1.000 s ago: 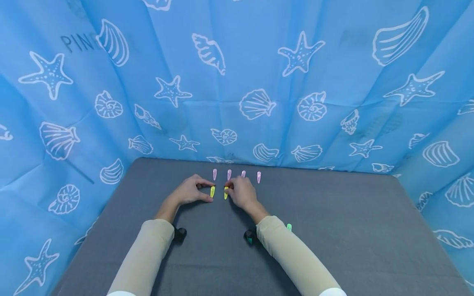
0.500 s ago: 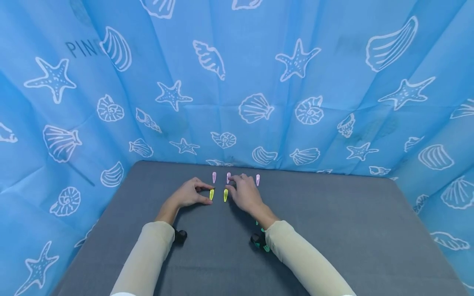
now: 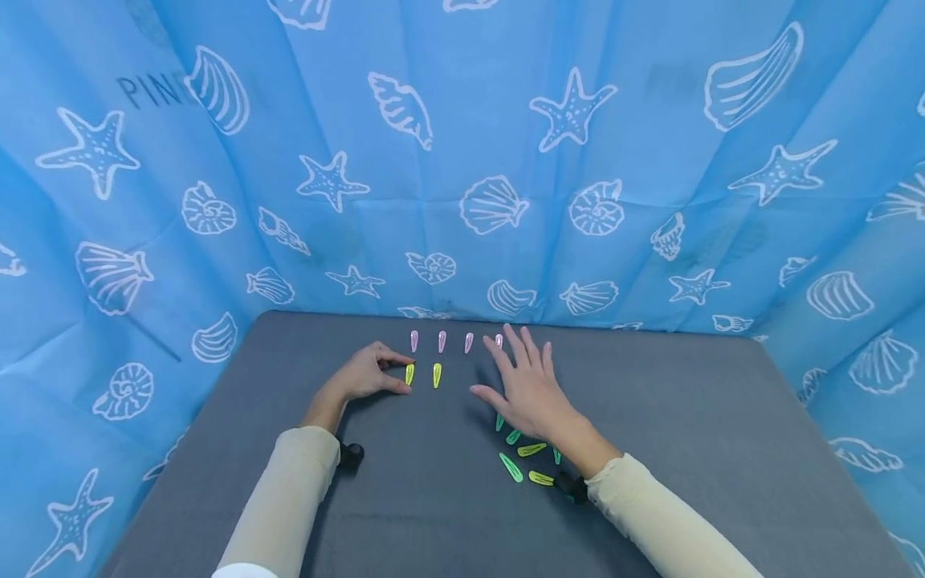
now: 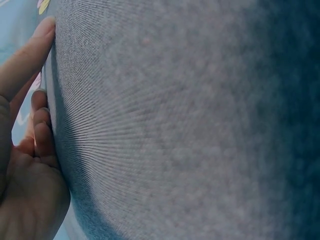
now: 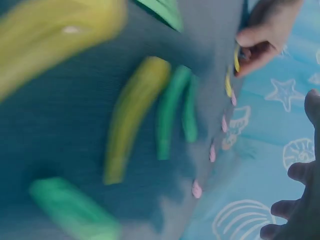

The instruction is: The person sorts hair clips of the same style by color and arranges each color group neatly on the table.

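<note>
My left hand (image 3: 366, 372) pinches a yellow hair clip (image 3: 409, 374) end to end between thumb and index finger, on the grey tabletop. Beside it on the right lies a second yellow hair clip (image 3: 437, 376), untouched. Pink hair clips (image 3: 442, 342) form a row behind them. My right hand (image 3: 532, 393) hovers with fingers spread and holds nothing; its fingertips partly cover the rightmost pink clip (image 3: 499, 340). Under and in front of it lie loose green clips (image 3: 511, 467) and yellow clips (image 3: 531, 449); they look blurred in the right wrist view.
The grey table (image 3: 694, 449) reaches back to a blue curtain (image 3: 405, 193) with white shell and starfish prints, which also hangs along both sides. Black wrist cameras (image 3: 352, 457) sit on both wrists.
My right hand has let go of the second yellow clip and moved right and toward me, its fingers spreading. More loose clips now show. My left hand stays at its yellow clip.
</note>
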Tool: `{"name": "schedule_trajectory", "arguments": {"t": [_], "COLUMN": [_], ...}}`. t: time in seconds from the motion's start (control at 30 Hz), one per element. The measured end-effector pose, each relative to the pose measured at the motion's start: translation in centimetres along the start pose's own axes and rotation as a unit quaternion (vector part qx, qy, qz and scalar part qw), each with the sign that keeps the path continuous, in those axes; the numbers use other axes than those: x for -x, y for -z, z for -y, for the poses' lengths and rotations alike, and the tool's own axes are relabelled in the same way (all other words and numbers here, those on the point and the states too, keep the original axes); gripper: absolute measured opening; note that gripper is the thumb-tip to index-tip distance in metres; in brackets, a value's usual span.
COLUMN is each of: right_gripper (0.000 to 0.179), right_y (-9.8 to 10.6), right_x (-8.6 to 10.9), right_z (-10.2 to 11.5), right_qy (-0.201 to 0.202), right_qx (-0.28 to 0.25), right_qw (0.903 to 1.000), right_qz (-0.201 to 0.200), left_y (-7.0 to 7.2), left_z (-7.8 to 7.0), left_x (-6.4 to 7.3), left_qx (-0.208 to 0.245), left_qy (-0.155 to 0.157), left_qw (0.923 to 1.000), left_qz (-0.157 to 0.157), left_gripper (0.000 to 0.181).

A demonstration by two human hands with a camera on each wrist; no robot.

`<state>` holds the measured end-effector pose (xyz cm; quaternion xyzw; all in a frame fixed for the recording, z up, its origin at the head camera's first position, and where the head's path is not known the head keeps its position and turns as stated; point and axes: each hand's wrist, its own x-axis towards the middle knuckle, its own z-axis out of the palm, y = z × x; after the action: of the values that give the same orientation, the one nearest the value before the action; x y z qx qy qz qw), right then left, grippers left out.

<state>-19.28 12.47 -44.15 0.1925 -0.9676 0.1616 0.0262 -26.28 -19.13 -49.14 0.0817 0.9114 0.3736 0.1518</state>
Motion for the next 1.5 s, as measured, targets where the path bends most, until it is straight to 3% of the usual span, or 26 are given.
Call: {"name": "schedule_trajectory", "arguments": {"t": [0.23,0.6,0.83,1.17,1.5], "right_gripper": [0.085,0.088,0.076,0.022,0.015], "right_y": [-0.9,-1.1,-1.0,-1.0,-0.9], "right_x": [4.0,7.4,8.3,8.4,8.1], "right_z": [-1.6,-2.9,-3.2,-3.0,-3.1], "right_qy": [0.031,0.032,0.034,0.071,0.087], "right_qx": [0.025,-0.005,-0.005,-0.006,-0.023], "right_qw": [0.9992,0.9994,0.9992,0.9974,0.9957], "right_qz": [0.002,0.012,0.022,0.002,0.024], "left_y": [0.2,0.2,0.3,0.1,0.1], "left_z": [0.0,-0.2,-0.2,0.0,0.0], "left_x": [0.1,0.1,0.0,-0.1,-0.2], "left_qx": [-0.006,-0.004,-0.009,-0.007,-0.013], "left_qy": [0.006,0.003,0.008,0.009,-0.004], "left_qw": [1.0000,1.0000,0.9999,0.9999,0.9999], "left_qz": [0.003,0.003,0.007,0.003,0.005], "left_gripper": [0.051,0.051,0.051,0.052,0.052]}}
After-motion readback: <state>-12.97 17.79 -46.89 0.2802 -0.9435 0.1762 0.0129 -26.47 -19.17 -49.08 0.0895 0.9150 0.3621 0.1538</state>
